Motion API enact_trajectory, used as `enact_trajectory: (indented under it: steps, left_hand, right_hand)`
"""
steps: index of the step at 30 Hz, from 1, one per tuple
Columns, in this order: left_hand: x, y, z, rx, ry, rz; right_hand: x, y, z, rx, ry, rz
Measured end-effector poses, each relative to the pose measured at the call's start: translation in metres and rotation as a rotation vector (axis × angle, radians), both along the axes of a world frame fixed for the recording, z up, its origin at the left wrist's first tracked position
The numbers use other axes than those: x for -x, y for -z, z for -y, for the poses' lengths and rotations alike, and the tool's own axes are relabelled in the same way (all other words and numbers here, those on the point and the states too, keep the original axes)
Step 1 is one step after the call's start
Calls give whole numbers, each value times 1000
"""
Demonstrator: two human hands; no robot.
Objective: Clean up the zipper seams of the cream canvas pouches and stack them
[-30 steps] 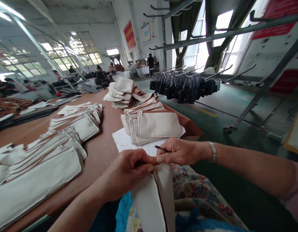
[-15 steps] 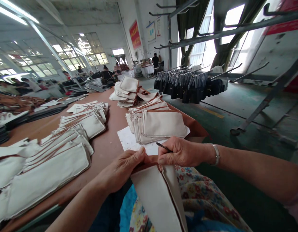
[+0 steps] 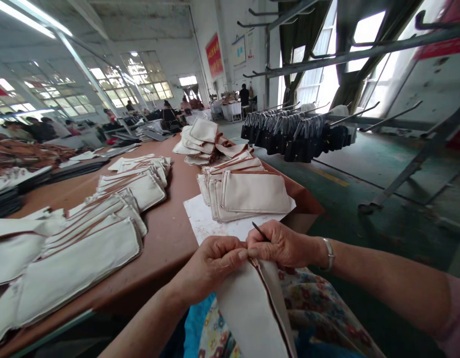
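Observation:
A cream fabric pouch [image 3: 248,306] with a brown-edged opening hangs over my lap, its top end between my hands. My left hand [image 3: 218,263] pinches that end from the left, thumb on top. Closed on the same end from the right, my right hand [image 3: 284,244] also holds a thin dark tool [image 3: 259,230] that sticks out toward the upper left. The thumbs nearly touch, and the tool's lower end is hidden in my fingers. Just beyond, a stack of cream pouches [image 3: 255,192] lies on white paper [image 3: 200,219].
More cream pouches [image 3: 81,263] lie in overlapping rows on the brown table [image 3: 174,219] at left. Another pile [image 3: 202,136] sits farther back. At right stands a metal rack [image 3: 386,191] with black items [image 3: 297,139] hanging on it. People sit or stand in the background.
My left hand has moved right, its thumb now against my right thumb at the pouch's end. The tool points more steeply upward. The view has shifted slightly.

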State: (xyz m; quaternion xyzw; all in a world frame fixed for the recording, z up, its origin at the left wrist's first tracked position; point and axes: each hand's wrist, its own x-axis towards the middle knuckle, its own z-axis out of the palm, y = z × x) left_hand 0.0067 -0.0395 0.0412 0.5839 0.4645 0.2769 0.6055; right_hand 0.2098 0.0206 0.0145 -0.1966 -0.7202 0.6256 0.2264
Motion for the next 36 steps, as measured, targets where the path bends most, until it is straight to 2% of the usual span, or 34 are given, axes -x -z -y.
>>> enact_trajectory:
  steps: [2, 3, 7, 10, 12, 14, 16, 19, 21, 23, 25, 27, 29, 31, 33, 36]
  left_hand:
    - [4, 5, -2, -44, 0, -48]
    - [8, 7, -3, -41, 43, -60]
    - [39, 12, -8, 93, 325, -69]
    - [58, 5, -6, 83, 289, -155]
    - [58, -7, -6, 40, 252, -218]
    - [46, -20, -10, -32, 267, -312]
    - [27, -30, -19, -161, 305, -421]
    - [6, -32, -33, -311, 377, -480]
    - [8, -27, -35, -289, 434, -456]
    - [24, -20, -29, -145, 472, -427]
    - [48, -12, -20, -1, 413, -382]
    - [70, -4, -11, 70, 263, -275]
    - [82, 2, -6, 110, 139, -93]
    - [81, 6, -5, 173, 101, 38]
    - [70, 8, -7, 199, 90, 66]
    - [47, 10, -13, 168, 101, 66]
  right_hand:
    - [-3, 0, 1, 39, 14, -1]
    - [-6, -1, 1, 70, 21, -6]
    - [-33, -8, -10, 113, 139, -80]
    - [-56, -7, -30, 4, 126, 62]
    - [-61, -8, -42, -118, 95, 229]
    - [-51, -13, -44, -215, 125, 279]
    - [-29, -21, -37, -210, 134, 215]
    - [10, -27, -18, -216, 12, 133]
    - [26, -23, -9, -247, -62, 130]
    - [29, -13, -5, -168, -128, 163]
    - [22, -1, -6, -23, -151, 201]
    - [10, 12, -11, 70, -89, 197]
    - [-2, 25, -20, 98, -9, 150]
    - [-11, 35, -30, 74, 34, 140]
    - [-18, 38, -38, -25, 43, 201]
    - [-20, 27, -38, -204, 31, 220]
